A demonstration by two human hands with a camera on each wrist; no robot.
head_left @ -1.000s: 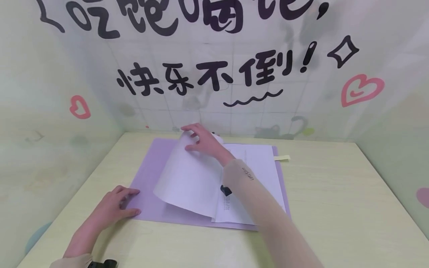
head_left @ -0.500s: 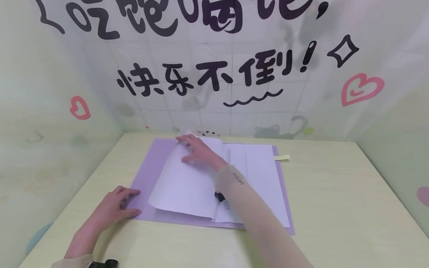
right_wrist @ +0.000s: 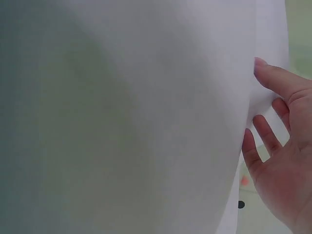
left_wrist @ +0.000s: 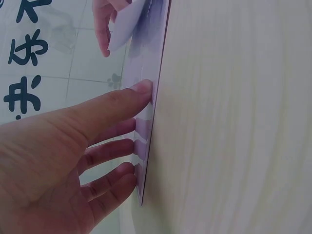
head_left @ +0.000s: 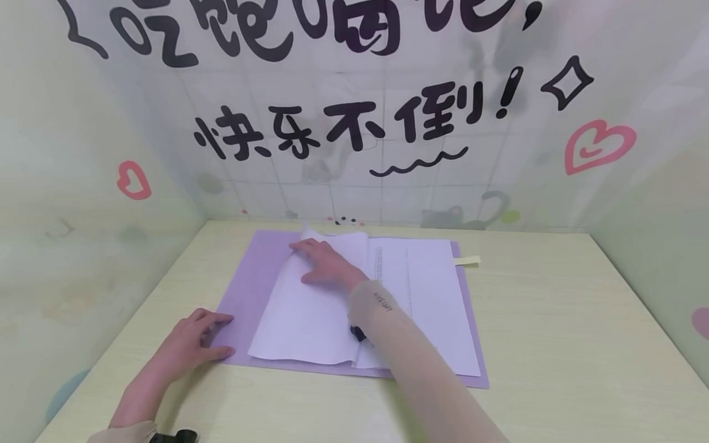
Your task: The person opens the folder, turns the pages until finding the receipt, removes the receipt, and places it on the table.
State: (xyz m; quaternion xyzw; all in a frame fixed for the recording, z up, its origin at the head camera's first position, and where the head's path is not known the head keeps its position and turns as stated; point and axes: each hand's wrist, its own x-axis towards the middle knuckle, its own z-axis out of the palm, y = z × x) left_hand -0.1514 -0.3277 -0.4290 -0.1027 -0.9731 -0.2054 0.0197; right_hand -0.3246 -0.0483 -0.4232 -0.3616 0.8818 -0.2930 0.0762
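Resting thumb and fingertips on the left end of an open, flat lilac folder (head_left: 248,301), the left hand (head_left: 188,344) has its fingers parted and grips nothing. The right hand (head_left: 331,263), its fingers relaxed and spread, touches a blank-looking white paper page (head_left: 307,320) (its far corner sticks up) without clasping it. Beside that lies a white printed sheet (head_left: 434,283), with a narrow cream strip (head_left: 468,261) jutting past it. The folder lies on a pale wood-grained table (head_left: 554,320).
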